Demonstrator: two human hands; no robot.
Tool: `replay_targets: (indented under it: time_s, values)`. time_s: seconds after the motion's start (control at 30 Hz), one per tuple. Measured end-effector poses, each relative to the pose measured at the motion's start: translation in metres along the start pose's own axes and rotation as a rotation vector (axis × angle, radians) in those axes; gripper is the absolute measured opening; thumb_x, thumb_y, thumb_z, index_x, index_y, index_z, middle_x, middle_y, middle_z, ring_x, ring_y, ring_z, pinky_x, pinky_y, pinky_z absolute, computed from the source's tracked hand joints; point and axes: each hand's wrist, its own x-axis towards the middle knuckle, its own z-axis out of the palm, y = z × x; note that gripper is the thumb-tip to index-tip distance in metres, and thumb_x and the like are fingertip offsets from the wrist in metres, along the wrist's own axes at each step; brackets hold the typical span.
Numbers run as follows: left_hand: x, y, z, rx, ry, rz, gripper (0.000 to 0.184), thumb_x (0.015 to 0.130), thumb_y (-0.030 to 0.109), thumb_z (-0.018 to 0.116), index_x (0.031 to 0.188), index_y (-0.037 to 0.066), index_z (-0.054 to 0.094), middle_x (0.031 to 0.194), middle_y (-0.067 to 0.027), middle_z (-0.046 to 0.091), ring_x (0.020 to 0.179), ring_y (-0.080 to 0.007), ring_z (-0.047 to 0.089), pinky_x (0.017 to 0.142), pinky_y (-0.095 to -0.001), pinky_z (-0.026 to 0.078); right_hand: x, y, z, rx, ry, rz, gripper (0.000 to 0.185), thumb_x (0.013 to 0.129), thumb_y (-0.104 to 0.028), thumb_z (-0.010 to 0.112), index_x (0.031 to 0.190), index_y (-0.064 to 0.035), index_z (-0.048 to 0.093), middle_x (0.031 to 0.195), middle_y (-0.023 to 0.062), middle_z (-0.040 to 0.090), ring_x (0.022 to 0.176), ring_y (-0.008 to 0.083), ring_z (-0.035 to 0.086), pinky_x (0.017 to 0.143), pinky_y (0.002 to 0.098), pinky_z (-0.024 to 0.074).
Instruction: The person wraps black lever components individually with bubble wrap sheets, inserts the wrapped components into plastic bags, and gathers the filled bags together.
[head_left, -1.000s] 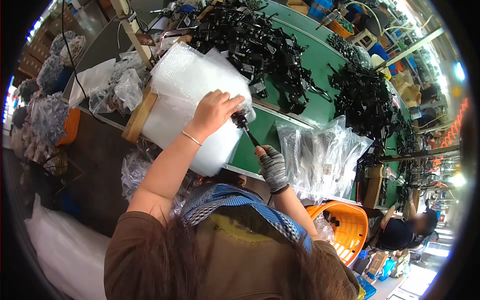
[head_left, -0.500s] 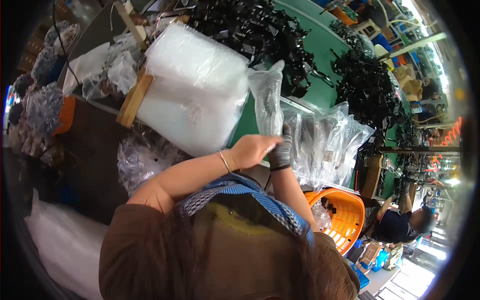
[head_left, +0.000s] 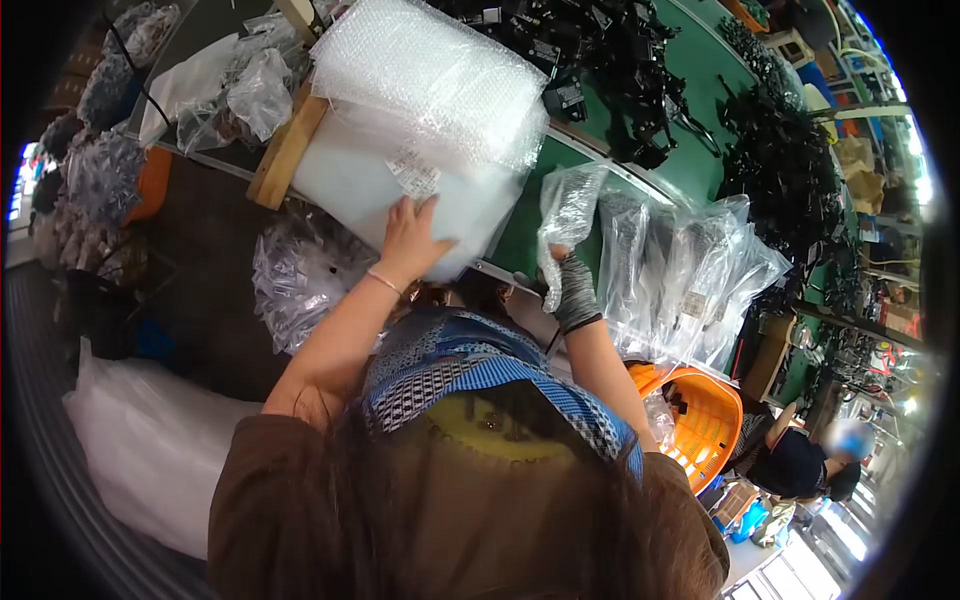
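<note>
Green desk [head_left: 690,50]; on it, L side, white bag stack [head_left: 345,178], bubble wrap sheets [head_left: 430,80] atop; wrapped bundle [head_left: 573,200] nr front edge, my gloved R grip [head_left: 575,285] closed rd it; L grip [head_left: 408,240], fingers parted, on bags.

Head camera: worn by me, facing forward and down, close; wide round field; my shirt [head_left: 480,545] at six o'clock, green bench [head_left: 700,85] toward one, left hand [head_left: 408,240] near centre.

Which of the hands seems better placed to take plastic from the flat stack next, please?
Probably the left hand: it is over the plastic stack, while the right hand holds a bubble-wrapped bundle.
</note>
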Motion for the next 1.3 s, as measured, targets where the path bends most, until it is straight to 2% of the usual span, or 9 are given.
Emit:
replay_targets:
  time_s: [0.03, 0.07, 0.2, 0.27, 0.37, 0.67, 1.1, 1.17, 1.3]
  values:
    - [-0.008, -0.01, 0.006, 0.124, -0.041, 0.021, 0.047, 0.073, 0.022, 0.068, 0.117, 0.012, 0.054, 0.107, -0.0185, 0.051, 0.102, -0.034, 0.047, 0.089, -0.0429, 0.04, 0.013, 0.001, -0.028, 0.042, -0.118, 0.063, 0.03, 0.08, -0.027, 0.063, 0.102, -0.0071, 0.056, 0.08, 0.0051, 0.058, 0.063, 0.022, 0.058, 0.069, 0.0471, 0.0544]
    - [-0.01, -0.014, 0.008, 0.247, -0.08, 0.045, 0.048, 0.073, 0.024, 0.069, 0.117, 0.012, 0.054, 0.109, -0.0185, 0.049, 0.104, -0.034, 0.046, 0.09, -0.0432, 0.039, -0.019, 0.0, 0.003, -0.006, 0.012, -0.062, 0.043, 0.077, -0.035, 0.065, 0.105, -0.0037, 0.054, 0.084, 0.0117, 0.059, 0.065, 0.0283, 0.059, 0.052, 0.0402, 0.0501]
    - [0.001, -0.019, 0.01, 0.15, -0.206, -0.106, 0.04, 0.076, 0.02, 0.062, 0.115, 0.01, 0.056, 0.101, -0.0167, 0.05, 0.097, -0.0344, 0.048, 0.088, -0.0443, 0.04, -0.023, 0.027, -0.019, -0.003, 0.181, -0.032, 0.036, 0.084, -0.025, 0.06, 0.109, -0.0007, 0.051, 0.089, 0.0162, 0.058, 0.073, 0.0308, 0.058, 0.065, 0.0453, 0.053]
    - [0.0, -0.021, 0.013, 0.206, -0.277, -0.09, 0.036, 0.078, 0.016, 0.058, 0.113, 0.008, 0.057, 0.097, -0.0159, 0.05, 0.096, -0.0341, 0.048, 0.086, -0.0431, 0.041, -0.031, 0.028, -0.018, -0.075, 0.234, -0.144, 0.034, 0.084, -0.027, 0.062, 0.106, -0.0016, 0.056, 0.091, 0.0108, 0.061, 0.076, 0.0251, 0.059, 0.067, 0.0386, 0.051]
    - [-0.003, -0.012, 0.024, 0.11, -0.107, -0.026, 0.028, 0.078, 0.012, 0.054, 0.105, 0.007, 0.059, 0.094, -0.0153, 0.051, 0.093, -0.0335, 0.049, 0.082, -0.0405, 0.043, -0.034, 0.02, -0.01, -0.052, 0.334, -0.162, 0.031, 0.085, -0.025, 0.061, 0.105, -0.0019, 0.057, 0.091, 0.0092, 0.06, 0.075, 0.0231, 0.058, 0.066, 0.0347, 0.0497]
    - [0.031, -0.006, -0.003, 0.198, -0.261, -0.275, 0.037, 0.077, 0.034, 0.063, 0.096, 0.003, 0.056, 0.101, -0.0184, 0.051, 0.079, -0.036, 0.062, 0.066, -0.0431, 0.051, -0.027, 0.018, -0.016, 0.007, 0.293, -0.116, 0.029, 0.085, -0.021, 0.058, 0.104, -0.0001, 0.054, 0.084, 0.0133, 0.059, 0.068, 0.0267, 0.059, 0.057, 0.0374, 0.0514]
    - [0.025, -0.024, -0.011, -0.015, -0.749, -0.14, 0.042, 0.077, 0.024, 0.063, 0.111, 0.001, 0.055, 0.111, -0.0267, 0.048, 0.101, -0.0425, 0.053, 0.087, -0.0434, 0.045, -0.024, 0.016, -0.021, -0.035, 0.275, -0.13, 0.032, 0.084, -0.022, 0.059, 0.106, 0.0006, 0.055, 0.083, 0.0117, 0.06, 0.065, 0.025, 0.059, 0.058, 0.036, 0.0505]
    - [0.025, -0.014, -0.027, -0.17, -0.759, -0.131, 0.046, 0.074, 0.027, 0.068, 0.111, 0.004, 0.055, 0.11, -0.024, 0.049, 0.105, -0.0412, 0.049, 0.09, -0.0423, 0.043, -0.023, 0.017, -0.025, -0.044, 0.263, -0.143, 0.032, 0.084, -0.022, 0.06, 0.106, 0.0001, 0.055, 0.083, 0.0112, 0.061, 0.067, 0.0245, 0.059, 0.059, 0.0358, 0.0505]
    - [0.011, -0.017, 0.001, 0.103, -0.297, -0.159, 0.053, 0.068, 0.031, 0.074, 0.112, 0.009, 0.056, 0.105, -0.0173, 0.05, 0.103, -0.0376, 0.047, 0.089, -0.0399, 0.042, -0.021, 0.019, -0.027, -0.028, 0.223, -0.108, 0.03, 0.083, -0.021, 0.06, 0.106, -0.0013, 0.056, 0.085, 0.0101, 0.061, 0.068, 0.0238, 0.059, 0.06, 0.0355, 0.0505]
